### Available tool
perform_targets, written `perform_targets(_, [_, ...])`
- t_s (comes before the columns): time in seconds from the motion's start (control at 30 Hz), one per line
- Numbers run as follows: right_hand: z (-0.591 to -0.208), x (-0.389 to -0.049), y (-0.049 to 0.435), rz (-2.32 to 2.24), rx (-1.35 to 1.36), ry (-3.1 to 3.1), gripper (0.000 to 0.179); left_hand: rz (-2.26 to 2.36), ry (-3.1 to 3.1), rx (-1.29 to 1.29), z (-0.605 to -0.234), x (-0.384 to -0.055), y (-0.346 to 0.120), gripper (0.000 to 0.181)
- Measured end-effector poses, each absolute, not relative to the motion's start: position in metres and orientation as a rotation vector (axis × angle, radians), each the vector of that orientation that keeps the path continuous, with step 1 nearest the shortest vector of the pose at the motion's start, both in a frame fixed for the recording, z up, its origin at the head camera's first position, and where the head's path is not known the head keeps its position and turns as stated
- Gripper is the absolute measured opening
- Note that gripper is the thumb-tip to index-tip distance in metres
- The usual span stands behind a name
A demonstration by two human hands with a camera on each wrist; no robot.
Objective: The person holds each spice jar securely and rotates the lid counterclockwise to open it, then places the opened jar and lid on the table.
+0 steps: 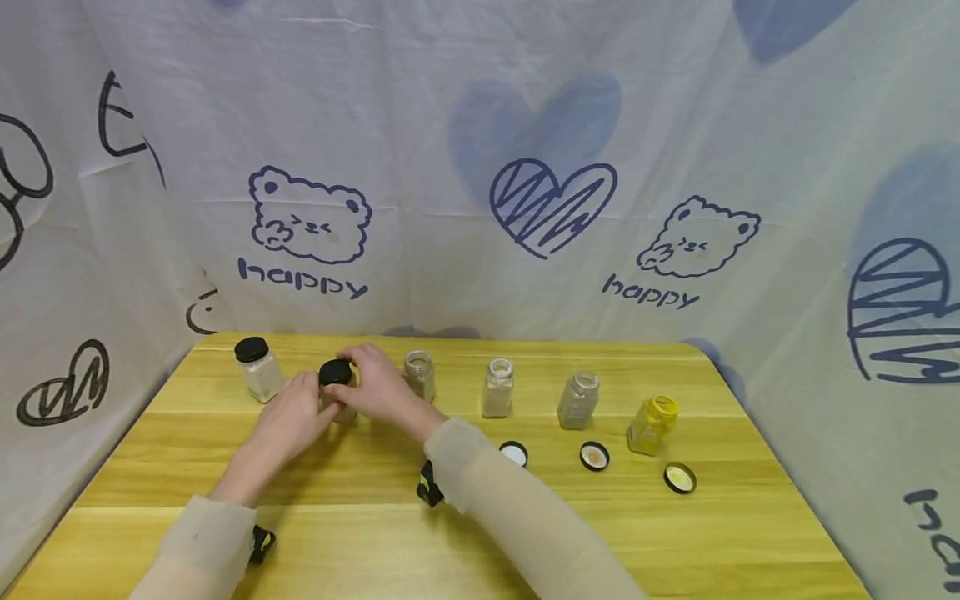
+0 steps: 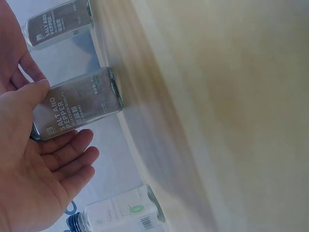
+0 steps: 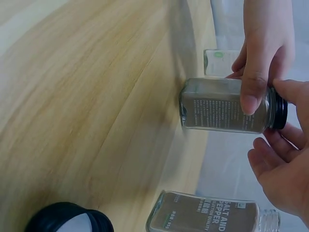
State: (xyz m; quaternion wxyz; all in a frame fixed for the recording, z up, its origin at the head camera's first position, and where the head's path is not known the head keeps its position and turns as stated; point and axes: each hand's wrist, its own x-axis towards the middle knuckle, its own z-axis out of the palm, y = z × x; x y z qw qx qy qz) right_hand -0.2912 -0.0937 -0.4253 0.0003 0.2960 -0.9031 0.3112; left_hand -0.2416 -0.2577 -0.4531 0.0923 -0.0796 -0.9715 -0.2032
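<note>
My left hand (image 1: 288, 421) holds a square glass spice jar (image 2: 79, 104) of greyish-brown powder round its body, thumb on one face. The jar is upright on the table and its label reads "Salt and Pepper". At its top, the fingers and thumb of my right hand (image 1: 382, 390) pinch the black screw lid (image 1: 335, 372), which sits on the neck. Just to the right, partly behind my right hand, stands a similar lidless jar (image 1: 419, 375). Left of my hands is a jar of white contents (image 1: 260, 375) under a black lid.
Further right stand several lidless jars: one pale (image 1: 498, 390), one greyish (image 1: 578, 402), one yellow (image 1: 651, 427). Black lids lie inside up before them: a white-lined lid (image 1: 513, 453), a tan-stained lid (image 1: 595, 456), a yellow-stained lid (image 1: 679, 477). A printed cloth (image 1: 420, 250) hangs behind the wooden table (image 1: 360, 533).
</note>
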Motion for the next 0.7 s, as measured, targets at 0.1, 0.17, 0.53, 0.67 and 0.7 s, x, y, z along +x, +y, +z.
perform_targets(0.1, [-0.425, -0.291, -0.094, 0.973, 0.945, -2.811, 0.050, -0.628, -2.902, -0.241, -0.453, -0.238, -0.258, 0.041])
perform_targets(0.17, [-0.425, -0.290, -0.093, 0.956, 0.962, -2.805, 0.049, -0.629, -2.908, -0.249, -0.452, -0.237, -0.258, 0.040])
perform_targets(0.53, [-0.418, -0.289, -0.084, 0.814, 1.143, -2.864, 0.047, -0.609, -2.883, -0.306, -0.450, -0.232, -0.257, 0.048])
perform_targets(0.67, [-0.417, -0.290, -0.083, 0.803, 1.197, -2.880, 0.048, -0.598, -2.885, -0.303, -0.450, -0.230, -0.256, 0.049])
perform_targets(0.7, [-0.417, -0.290, -0.083, 0.800, 1.204, -2.885, 0.048, -0.597, -2.886, -0.300, -0.450, -0.230, -0.256, 0.049])
